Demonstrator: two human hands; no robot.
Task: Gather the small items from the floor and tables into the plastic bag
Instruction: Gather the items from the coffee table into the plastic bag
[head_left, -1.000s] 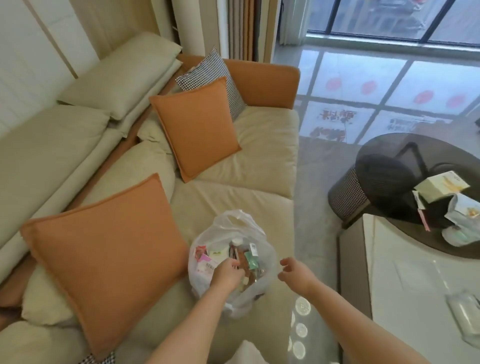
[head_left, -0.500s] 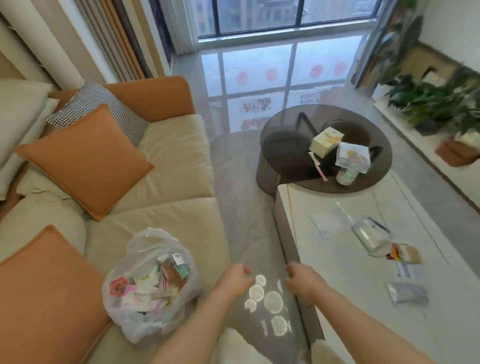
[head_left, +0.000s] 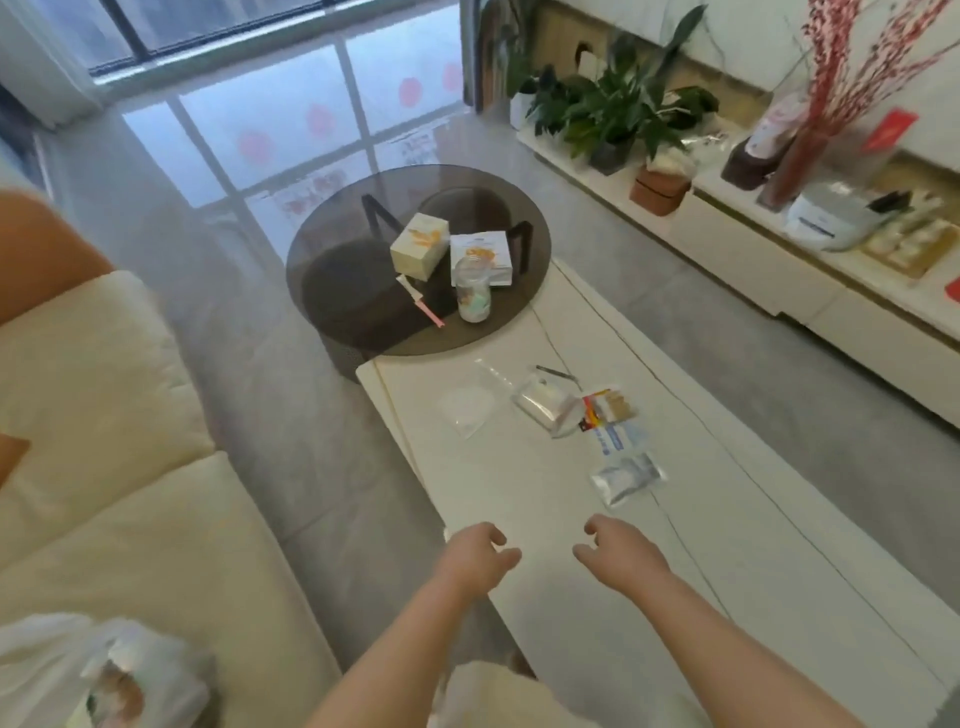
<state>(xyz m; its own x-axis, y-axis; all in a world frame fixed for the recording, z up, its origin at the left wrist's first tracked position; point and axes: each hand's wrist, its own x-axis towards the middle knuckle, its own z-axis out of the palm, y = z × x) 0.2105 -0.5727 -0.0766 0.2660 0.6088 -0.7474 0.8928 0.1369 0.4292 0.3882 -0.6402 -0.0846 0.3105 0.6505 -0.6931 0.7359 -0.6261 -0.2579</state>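
White marble table (head_left: 675, 597), smoky glass table (head_left: 332, 270), cream sofa (head_left: 130, 519).

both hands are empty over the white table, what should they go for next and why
Probably reach the right hand forward to the silver foil packet. It looks like the nearest loose item on the white table, both hands hold nothing, and the plastic bag waits on the sofa beside the left hand.

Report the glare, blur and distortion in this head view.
Head view: window glare washes the glossy grey floor; motion blur smears the red-branch vase and white plastic bag; wide-angle bending curves the long white table; both hands stay fairly sharp.
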